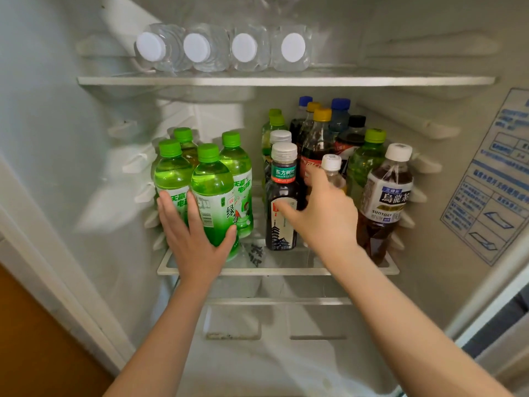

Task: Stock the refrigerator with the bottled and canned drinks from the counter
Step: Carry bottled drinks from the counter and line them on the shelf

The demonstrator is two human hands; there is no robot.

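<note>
Both my arms reach into the open refrigerator. My left hand (pixel 192 239) grips the front green bottle (pixel 213 190), thumb on its right side and fingers across the label, among several green-capped bottles at the left of the middle shelf (pixel 274 271). My right hand (pixel 323 213) reaches between a dark tea bottle (pixel 282 196) and a small white-capped bottle (pixel 332 170), fingers spread; what it holds is hidden. An oolong tea bottle (pixel 386 202) stands at the right front. Cola and other bottles (pixel 320 138) crowd behind.
On the upper shelf (pixel 286 80) lie several water bottles (pixel 223 48) with white caps facing out. A sticker (pixel 492 179) covers the right inner wall. A drawer (pixel 274 319) sits below the middle shelf. The fridge's left wall (pixel 57 167) is close by.
</note>
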